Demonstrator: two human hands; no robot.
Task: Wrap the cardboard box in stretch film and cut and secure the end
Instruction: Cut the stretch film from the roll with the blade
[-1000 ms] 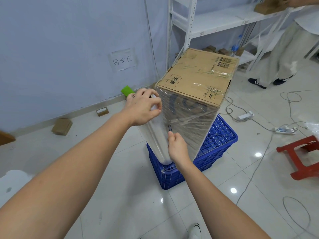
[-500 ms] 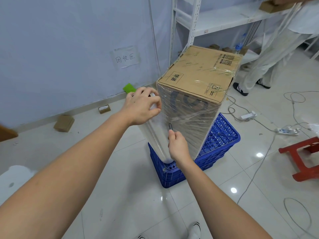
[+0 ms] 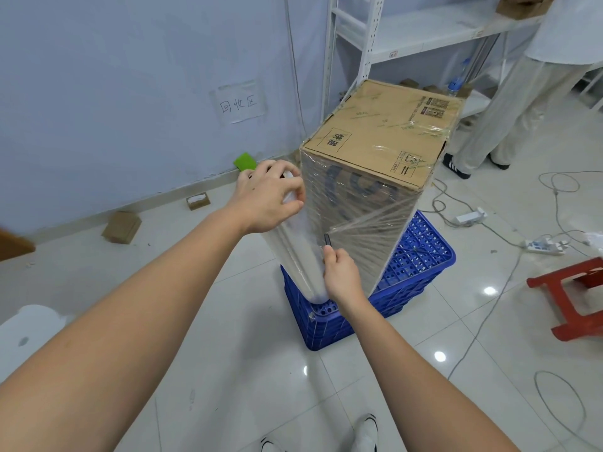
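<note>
- The cardboard box [image 3: 375,148] stands tall on the blue crate [image 3: 421,259] on the floor, its sides already banded in clear film. I judge it stiff and fairly heavy, so it should stay put while I pull against it.
- The stretch film roll [image 3: 298,256] leans against the box's near corner, its foot on the crate's rim. It looks bulky and slick; I'd hold it by its top end, not the smooth side.
- My left hand [image 3: 267,197] is curled over the top of the roll, gripping it.
- My right hand [image 3: 341,275] is closed round a small cutter [image 3: 327,239], its dark blade pointing up at the film.
- The loose sheet of film [image 3: 365,230] runs taut from the roll to the box. It's thin, clingy and stretchy, so I think it cuts cleanly only under tension and the tail will stick when pressed flat.
</note>
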